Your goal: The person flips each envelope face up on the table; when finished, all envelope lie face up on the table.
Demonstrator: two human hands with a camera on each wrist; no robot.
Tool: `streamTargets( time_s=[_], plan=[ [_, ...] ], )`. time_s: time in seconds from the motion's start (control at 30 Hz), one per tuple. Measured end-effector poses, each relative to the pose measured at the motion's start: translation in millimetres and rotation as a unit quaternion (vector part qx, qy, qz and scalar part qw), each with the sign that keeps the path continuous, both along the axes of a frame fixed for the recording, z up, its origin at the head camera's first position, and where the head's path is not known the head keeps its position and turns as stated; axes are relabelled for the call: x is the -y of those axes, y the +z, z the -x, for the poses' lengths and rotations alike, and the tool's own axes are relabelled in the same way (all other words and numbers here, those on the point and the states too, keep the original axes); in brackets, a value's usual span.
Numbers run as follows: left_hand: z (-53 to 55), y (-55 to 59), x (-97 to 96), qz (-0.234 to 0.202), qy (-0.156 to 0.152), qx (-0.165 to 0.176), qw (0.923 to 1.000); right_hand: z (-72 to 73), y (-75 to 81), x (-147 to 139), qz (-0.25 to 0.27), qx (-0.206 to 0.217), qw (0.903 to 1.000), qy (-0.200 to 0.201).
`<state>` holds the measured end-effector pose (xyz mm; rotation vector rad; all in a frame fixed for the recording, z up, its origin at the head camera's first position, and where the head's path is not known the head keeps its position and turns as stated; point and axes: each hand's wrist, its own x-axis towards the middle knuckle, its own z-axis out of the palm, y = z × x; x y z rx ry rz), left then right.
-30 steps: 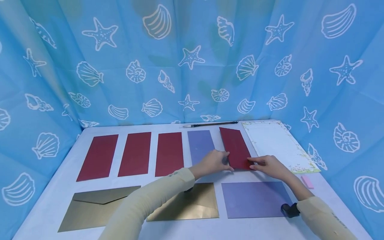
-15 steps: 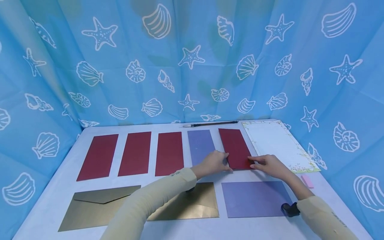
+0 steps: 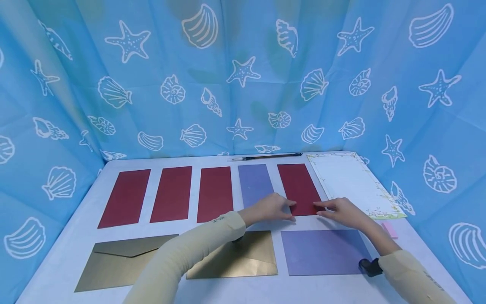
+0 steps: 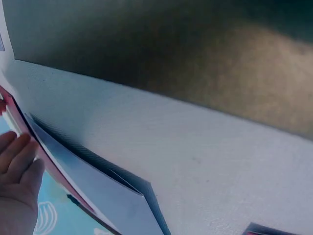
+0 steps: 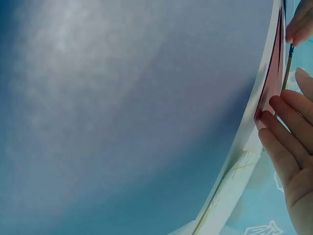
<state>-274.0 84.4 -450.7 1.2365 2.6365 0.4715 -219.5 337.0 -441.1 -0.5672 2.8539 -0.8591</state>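
Observation:
A dark red envelope lies flat on the white tabletop, fifth in the back row. My left hand is at its near left corner, fingers extended and thumb apart, reaching over the near end of a purple envelope. On the opposite side my right hand has its fingertips at the near right edge, thumb also spread. In the right wrist view the fingers of my right hand are straight beside the red envelope. The left wrist view shows my left hand with straightened fingers.
Several other red envelopes stand in line to the left. In front lie a gold envelope with its flap showing, another gold one and a purple one. A brush, bordered paper and pink block are around them.
The red envelope was slightly raised at its far end and now lies flat. Both hands, which gripped its near sides, have loosened their fingers.

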Motion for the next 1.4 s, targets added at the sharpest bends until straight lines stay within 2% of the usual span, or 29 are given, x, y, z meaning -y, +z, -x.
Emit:
streamTargets(
  time_s=[0.13,0.33,0.5,0.77,0.9,1.4],
  plan=[
    [0.4,-2.3,-1.4,0.008,-0.006,0.004,0.9999,-0.3,-0.9,1,-0.007,0.000,1.0000,0.002],
    [0.7,-4.1,-2.1,0.012,-0.011,-0.011,0.9998,0.0,-2.0,2,-0.014,0.003,0.9999,0.004],
    [0.1,-1.7,2.5,-0.009,-0.023,0.000,0.9997,0.0,-2.6,2,-0.017,-0.003,0.9998,0.002],
    [1.3,0.6,19.0,-0.055,-0.046,0.017,0.9973,0.0,-3.4,3,-0.012,-0.036,0.9992,0.007],
    [-0.2,1.5,27.1,-0.061,-0.051,0.012,0.9967,0.0,-2.9,6,-0.007,-0.050,0.9987,0.008],
    [-8.7,-1.3,60.8,-0.071,-0.043,-0.009,0.9965,5.8,6.7,32,0.017,-0.042,0.9990,0.002]
  ],
)
